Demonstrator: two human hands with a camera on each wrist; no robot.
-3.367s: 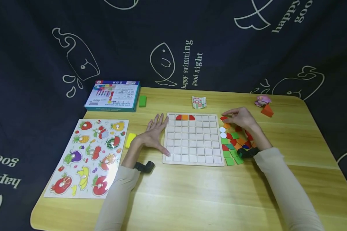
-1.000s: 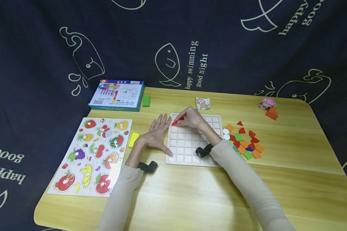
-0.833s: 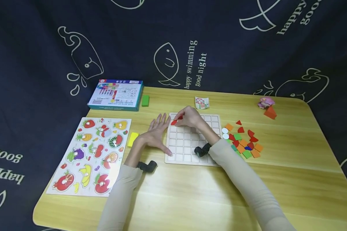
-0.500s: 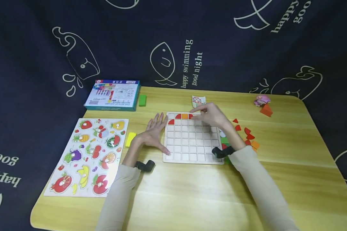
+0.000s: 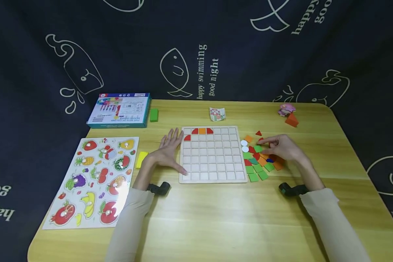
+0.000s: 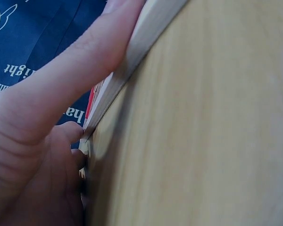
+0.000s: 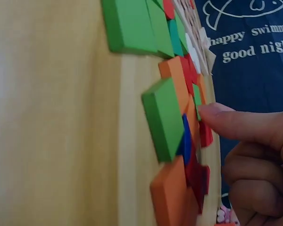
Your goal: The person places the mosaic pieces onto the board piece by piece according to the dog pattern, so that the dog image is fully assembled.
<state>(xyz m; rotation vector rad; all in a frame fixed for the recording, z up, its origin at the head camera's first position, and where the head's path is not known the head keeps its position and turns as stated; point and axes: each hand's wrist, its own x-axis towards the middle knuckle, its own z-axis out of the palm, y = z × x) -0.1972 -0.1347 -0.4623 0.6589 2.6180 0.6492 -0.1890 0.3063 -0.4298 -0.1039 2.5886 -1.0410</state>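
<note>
My left hand [image 5: 166, 154] lies spread at the left side of the white gridded board [image 5: 213, 176]. Its thumb rests on the board's near left corner, and the other fingertips reach the far left edge. Three red quarter-round tiles and one orange square tile [image 5: 202, 131] sit in the board's far left cells. Over the loose tiles on the board's right is my right hand [image 5: 286, 147], thumb and forefinger stretched out and apart. Their tips are right at a green tile [image 5: 258, 149] and a red tile [image 5: 261, 139] partly covered by the forefinger. The remaining fingers are curled in the right wrist view.
Left lie a fruit puzzle board [image 5: 91, 182], a yellow block [image 5: 141, 159], a green block [image 5: 154, 115] and a blue-edged box [image 5: 121, 109]. Behind the gridded board is a small pattern card [image 5: 217, 114]. A pink toy [image 5: 286, 109] and a red-orange block [image 5: 292, 120] stand far right.
My right hand set a red quarter-round tile in the board's second row, let go and moved right to the loose tiles. My left hand stayed at the board's edge.
</note>
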